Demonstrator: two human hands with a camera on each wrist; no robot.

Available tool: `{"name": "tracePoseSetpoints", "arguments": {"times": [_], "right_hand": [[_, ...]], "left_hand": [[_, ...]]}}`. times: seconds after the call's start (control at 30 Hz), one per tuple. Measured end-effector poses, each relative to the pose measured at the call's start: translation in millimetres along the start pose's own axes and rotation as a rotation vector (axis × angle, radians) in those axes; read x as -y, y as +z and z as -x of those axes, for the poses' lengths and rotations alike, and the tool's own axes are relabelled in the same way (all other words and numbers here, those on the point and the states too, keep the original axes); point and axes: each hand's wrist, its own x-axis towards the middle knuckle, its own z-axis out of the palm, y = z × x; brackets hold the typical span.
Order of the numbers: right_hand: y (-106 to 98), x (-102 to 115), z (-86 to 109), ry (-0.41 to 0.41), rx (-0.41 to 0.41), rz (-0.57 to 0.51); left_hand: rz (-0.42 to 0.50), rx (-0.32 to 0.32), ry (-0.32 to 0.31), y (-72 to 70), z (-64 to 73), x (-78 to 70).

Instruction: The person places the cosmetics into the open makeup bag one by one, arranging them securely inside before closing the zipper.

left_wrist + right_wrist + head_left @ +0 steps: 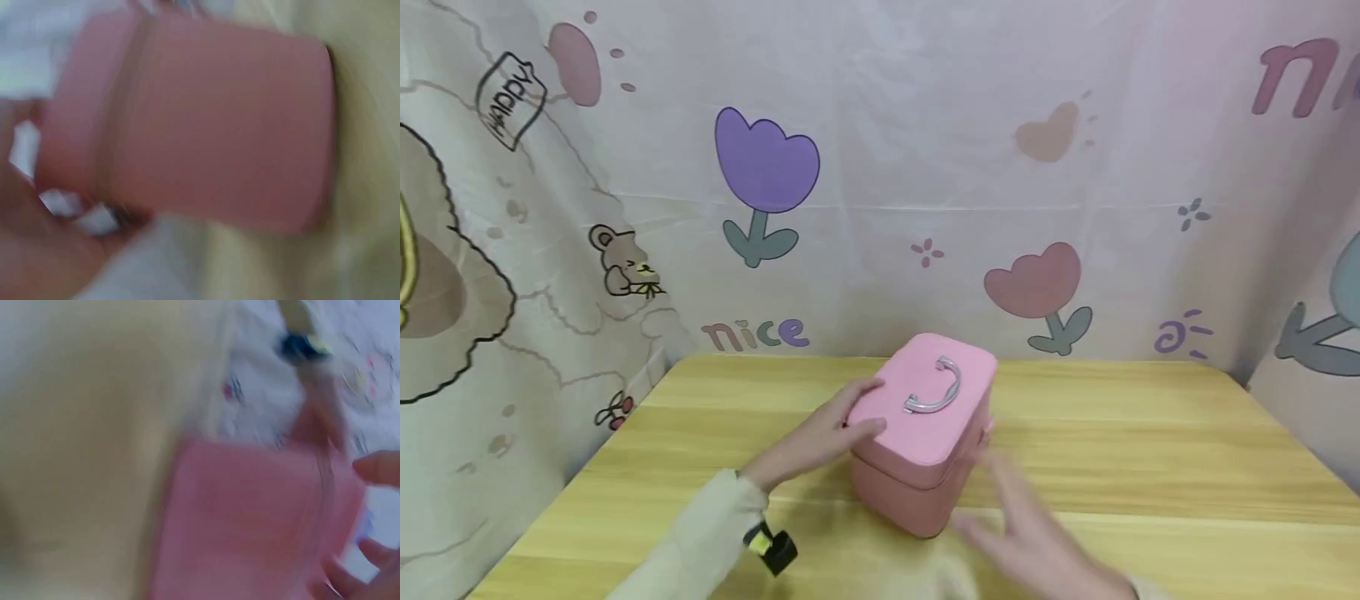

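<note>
A pink vanity case with a rounded lid stands turned at an angle on the wooden table, its lid down. A silver curved handle is fixed to the top. My left hand grips the lid's left side, thumb and a finger reaching onto the top; its other fingers are mostly hidden. At the case's right front, my right hand is blurred, thumb and fingers spread apart and holding nothing. In the right wrist view its fingertips are near the lid edge of the case.
The wooden table extends around the case on both sides. Behind it hangs a pale curtain printed with flowers and bears. A small black device is strapped at the left wrist.
</note>
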Motion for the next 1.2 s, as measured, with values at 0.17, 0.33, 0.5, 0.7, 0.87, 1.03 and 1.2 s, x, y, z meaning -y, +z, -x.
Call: {"name": "tracePoseSetpoints", "arguments": {"times": [0.17, 0.33, 0.5, 0.7, 0.87, 1.03, 1.2], "right_hand": [[-30.1, -32.7, -43.1, 0.259, -0.178, 0.096], [-13.6, -47.2, -47.4, 0.675, -0.189, -0.196], [11.5, -53.9, -62.1, 0.698, -0.377, -0.2], [12.5, -82.4, -78.0, 0.639, -0.435, -0.14], [16.8, -96.4, -88.0, 0.611, -0.475, -0.117], [22.2, -102.6, -94.3, 0.598, -0.519, -0.078], [6.3, -105.6, -84.8, 0.657, -0.365, -0.094]], "left_hand": [[0.344, 0.065, 0.027, -5.4, -30.2, 44.1], [0.133, -0.256, -0.001, 3.2, -47.2, 59.4], [0.025, -0.518, -0.116, 5.4, -57.2, 33.5], [0.188, -0.401, -0.171, 16.7, -63.7, 21.8], [0.188, -0.413, -0.129, 17.7, -83.1, 29.3], [0.19, -0.392, -0.117, 14.4, -99.9, 37.9], [0.04, -0.233, -0.096, 2.2, -93.5, 46.1]]}}
